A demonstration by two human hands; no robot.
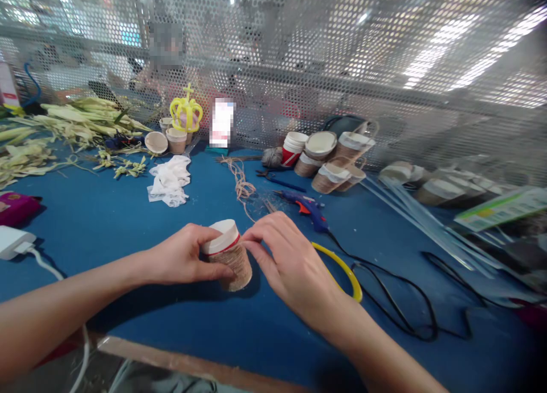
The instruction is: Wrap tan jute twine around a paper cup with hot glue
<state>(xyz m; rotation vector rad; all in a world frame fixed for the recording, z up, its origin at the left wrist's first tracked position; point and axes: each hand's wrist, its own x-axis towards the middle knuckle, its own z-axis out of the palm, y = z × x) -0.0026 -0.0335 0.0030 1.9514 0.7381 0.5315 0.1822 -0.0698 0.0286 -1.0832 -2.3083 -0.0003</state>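
A paper cup (228, 256) wrapped in brown twine lies tilted on the blue table (106, 222), its white rim up and to the left. My left hand (182, 260) is wrapped round the cup from the left. My right hand (284, 256) pinches at the cup's right side with thumb and fingertips, where the twine sits. A strand of twine (240, 183) runs from the cup away toward the back of the table.
A blue glue gun (308, 206) with a black cord (397, 302) lies right of my hands, and a yellow loop (342, 267) behind my right wrist. Several wrapped cups (329, 154) stand further back, clear glue sticks (410, 211) to the right, white cloth (170, 180) and green leaves (72, 122) to the left. A mesh screen (342, 57) closes the back.
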